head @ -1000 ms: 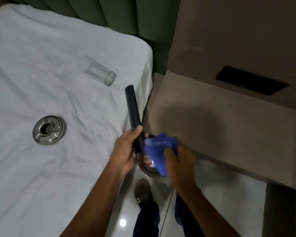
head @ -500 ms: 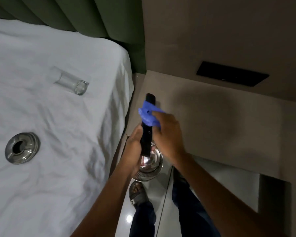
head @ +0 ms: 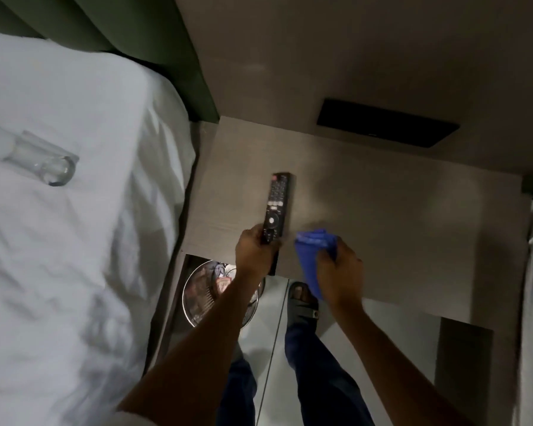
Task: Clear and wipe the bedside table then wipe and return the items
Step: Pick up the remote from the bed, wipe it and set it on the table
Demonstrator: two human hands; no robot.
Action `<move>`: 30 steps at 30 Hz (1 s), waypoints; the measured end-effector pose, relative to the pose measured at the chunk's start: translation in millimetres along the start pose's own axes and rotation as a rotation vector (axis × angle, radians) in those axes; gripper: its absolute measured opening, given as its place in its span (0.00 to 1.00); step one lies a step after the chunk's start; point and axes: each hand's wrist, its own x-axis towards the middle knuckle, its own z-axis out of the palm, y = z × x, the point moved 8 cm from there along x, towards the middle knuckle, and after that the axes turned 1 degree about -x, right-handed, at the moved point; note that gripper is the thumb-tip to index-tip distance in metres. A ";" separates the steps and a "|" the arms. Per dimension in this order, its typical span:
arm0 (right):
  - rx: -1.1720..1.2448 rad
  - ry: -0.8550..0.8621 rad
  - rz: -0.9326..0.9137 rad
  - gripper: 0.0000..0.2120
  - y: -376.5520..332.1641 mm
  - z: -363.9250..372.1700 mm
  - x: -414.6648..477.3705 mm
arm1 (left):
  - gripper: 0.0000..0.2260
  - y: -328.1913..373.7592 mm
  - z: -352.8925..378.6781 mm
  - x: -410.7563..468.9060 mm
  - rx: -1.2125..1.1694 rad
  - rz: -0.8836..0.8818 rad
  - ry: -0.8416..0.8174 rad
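Note:
A black remote control (head: 276, 204) lies buttons-up over the left part of the grey-brown bedside table (head: 397, 216). My left hand (head: 254, 252) grips its near end at the table's front edge. Whether the remote rests on the top or hovers just above it, I cannot tell. To the right, my right hand (head: 340, 272) is closed on a crumpled blue cloth (head: 313, 250) just above the table's front part, apart from the remote. A clear drinking glass (head: 42, 159) lies on its side on the white bed (head: 59, 272) at the left.
A round metal bin (head: 202, 298) with litter inside stands on the tiled floor below the table's front left corner. A black panel (head: 388, 123) is set in the wall behind the table. A green headboard (head: 154, 29) rises behind the bed. My sandalled foot (head: 302, 301) is under the table edge.
The view swung right, so the ashtray on the bed left the frame. The remote came down from upright to flat over the table, buttons up. The cloth came off the remote and moved right.

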 end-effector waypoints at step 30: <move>0.171 -0.017 -0.037 0.17 -15.2 3.3 6.0 | 0.21 75.1 -193.9 -19.4 0.344 0.541 0.736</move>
